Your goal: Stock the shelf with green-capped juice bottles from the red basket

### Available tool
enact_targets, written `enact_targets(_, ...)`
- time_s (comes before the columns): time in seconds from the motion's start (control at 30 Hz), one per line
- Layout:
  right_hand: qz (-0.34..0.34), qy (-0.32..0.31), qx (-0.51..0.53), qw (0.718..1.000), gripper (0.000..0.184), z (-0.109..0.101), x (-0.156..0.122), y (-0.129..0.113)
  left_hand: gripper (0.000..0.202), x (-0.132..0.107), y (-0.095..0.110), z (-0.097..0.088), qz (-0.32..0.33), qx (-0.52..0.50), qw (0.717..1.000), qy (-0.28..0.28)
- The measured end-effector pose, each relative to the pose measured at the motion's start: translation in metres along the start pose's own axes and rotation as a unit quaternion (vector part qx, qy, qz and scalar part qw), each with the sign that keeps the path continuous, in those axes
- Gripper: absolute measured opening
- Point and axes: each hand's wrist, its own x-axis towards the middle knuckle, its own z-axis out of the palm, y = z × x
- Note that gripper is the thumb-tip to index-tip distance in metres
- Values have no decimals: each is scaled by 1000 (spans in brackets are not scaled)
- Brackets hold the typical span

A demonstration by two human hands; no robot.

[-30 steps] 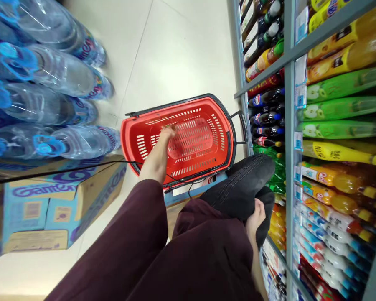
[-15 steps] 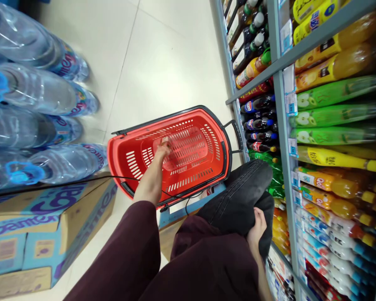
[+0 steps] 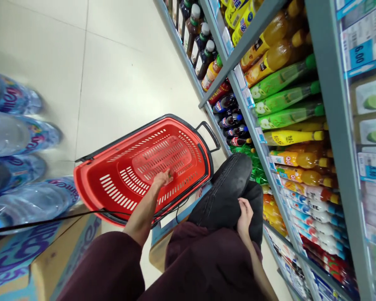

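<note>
Reaching down into a red plastic shopping basket (image 3: 94, 184), my left hand (image 3: 163, 177) is low near the slotted floor, toward the basket's near side. Its fingers are drawn together around something small and see-through that I cannot make out. The basket has black handles, one lying along the rim and one sticking out at the far right end. My right hand (image 3: 245, 214) rests on my bent leg in dark trousers (image 3: 225, 192), with loosely spread fingers and nothing in them.
Large water bottles (image 3: 15, 133) stand on the left, above a printed cardboard box (image 3: 59, 255). Shelves of drink bottles (image 3: 288, 138) run along the right behind a grey frame (image 3: 335, 125). A dark cord (image 3: 50, 219) crosses the basket's near left edge. Pale floor tiles (image 3: 122, 67) lie beyond.
My view has shifted, so the basket appears further left and more shelf shows. My left hand has moved within the basket toward its near side. The right hand stays on my leg.
</note>
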Motion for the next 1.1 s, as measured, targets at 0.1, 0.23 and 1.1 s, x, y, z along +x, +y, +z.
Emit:
enact_targets(0.1,6,-4,22,1000,30,-2,2,3,52,6,13,12,-19,78,996,-47)
enact_targets(0.23,16,-4,63,998,30,-4,3,8,64,-6,30,9,-13,143,988,-54)
enact_targets(1.1,-37,-52,324,944,20,-39,13,39,51,-216,274,-68,205,427,844,253)
